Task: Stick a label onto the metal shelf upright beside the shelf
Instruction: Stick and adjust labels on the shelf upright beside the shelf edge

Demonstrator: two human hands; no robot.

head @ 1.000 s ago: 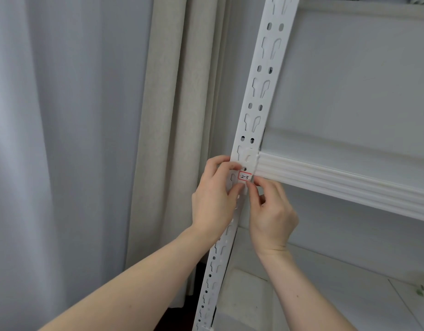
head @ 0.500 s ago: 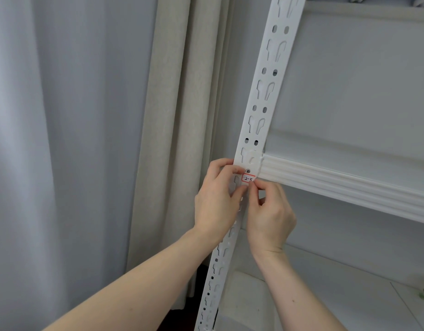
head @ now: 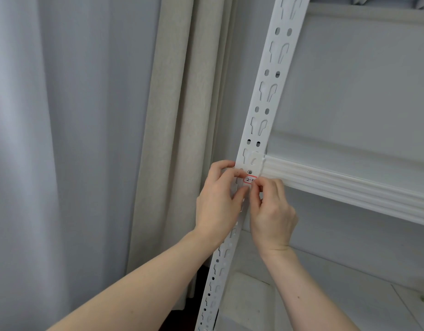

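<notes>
From the head camera, a white metal upright [head: 261,108] with rows of slots and holes runs slantwise from the top right of centre down to the bottom middle of the frame. A small white label [head: 250,179] with a red border and handwritten marks sits against the upright's face, just below where the front edge of a white shelf [head: 349,187] meets it, a little right of the frame's centre. The left hand [head: 218,201] comes in from the lower left with its fingers curled round the upright's left edge and its fingertips at the label's left end. The right hand [head: 270,216] reaches up from the bottom right, fingers curled, its fingertips pinching the label's right end. A beige curtain [head: 182,139] hangs left of the upright, with pale grey curtain [head: 63,139] filling the left side.
</notes>
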